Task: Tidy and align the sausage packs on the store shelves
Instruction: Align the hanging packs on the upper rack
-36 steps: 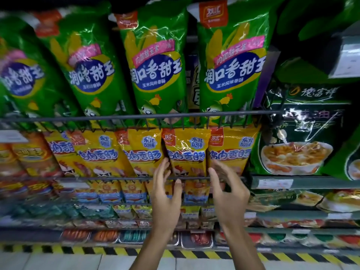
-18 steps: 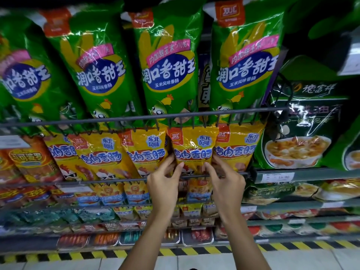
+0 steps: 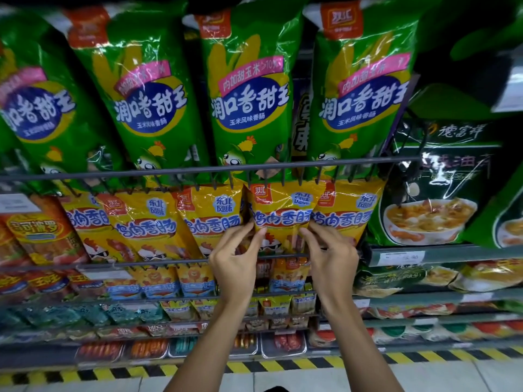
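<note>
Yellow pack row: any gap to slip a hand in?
Crowded: yellow packs overlap edge to edge along the rail. The only gap is a dark slit between the green packs, right of middle. Both hands pinch the middle pack.

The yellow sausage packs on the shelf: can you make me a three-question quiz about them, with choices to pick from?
1. Where do the tall green corn-sausage bags hang?
A. Above the yellow packs
B. Below the yellow packs
C. On the floor

2. What colours are the stripes along the bottom of the shelves?
A. Red and white
B. Yellow and black
C. Blue and green

3. What are the two hands doing?
A. Hanging loose at the person's sides
B. Both holding one shiny yellow plastic sausage pack
C. Each holding a different green bag

Answers:
1 A: the green bags fill the row over the yellow ones.
2 B: the floor edge strip is yellow and black.
3 B: the left hand pinches the pack's left edge, the right hand its right edge.
</note>
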Motion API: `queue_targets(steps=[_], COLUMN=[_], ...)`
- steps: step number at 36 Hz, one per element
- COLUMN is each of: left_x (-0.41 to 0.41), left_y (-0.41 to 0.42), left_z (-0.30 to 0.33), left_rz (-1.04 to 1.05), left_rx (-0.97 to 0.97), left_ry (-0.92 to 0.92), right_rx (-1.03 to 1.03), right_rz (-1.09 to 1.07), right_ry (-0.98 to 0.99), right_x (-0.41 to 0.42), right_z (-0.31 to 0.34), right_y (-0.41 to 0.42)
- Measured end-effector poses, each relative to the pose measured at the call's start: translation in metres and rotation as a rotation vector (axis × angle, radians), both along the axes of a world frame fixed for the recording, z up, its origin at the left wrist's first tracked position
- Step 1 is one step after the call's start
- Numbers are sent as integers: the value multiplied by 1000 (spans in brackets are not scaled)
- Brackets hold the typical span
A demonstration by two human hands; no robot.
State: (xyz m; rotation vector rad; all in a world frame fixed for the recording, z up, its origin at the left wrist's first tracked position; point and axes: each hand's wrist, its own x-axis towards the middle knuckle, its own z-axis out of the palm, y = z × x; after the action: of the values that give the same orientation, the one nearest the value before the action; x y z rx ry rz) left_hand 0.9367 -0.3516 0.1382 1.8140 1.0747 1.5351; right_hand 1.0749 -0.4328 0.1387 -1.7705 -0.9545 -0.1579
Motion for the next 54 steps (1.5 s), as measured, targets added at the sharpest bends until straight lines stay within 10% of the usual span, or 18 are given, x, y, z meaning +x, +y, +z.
queue_targets(steps=[15, 28, 41, 47, 54], left_x=[-24, -78, -104, -126, -136], left_y=[-14, 4, 31, 27, 36], left_z=[-18, -16, -20, -17, -15], left_rz=[-53, -82, -353, -214, -346], left_rx=[207, 162, 244, -146, -398], left_ry=[110, 444, 490, 144, 217], right_rx=[163, 33, -5, -89, -304], right_rz=[48, 615, 246, 42, 23], right_ry=[-17, -25, -27, -58, -112], right_x=[-17, -90, -114, -121, -110], right_z=[-14, -13, -1, 7, 12], right_y=[-17, 23, 35, 51, 58])
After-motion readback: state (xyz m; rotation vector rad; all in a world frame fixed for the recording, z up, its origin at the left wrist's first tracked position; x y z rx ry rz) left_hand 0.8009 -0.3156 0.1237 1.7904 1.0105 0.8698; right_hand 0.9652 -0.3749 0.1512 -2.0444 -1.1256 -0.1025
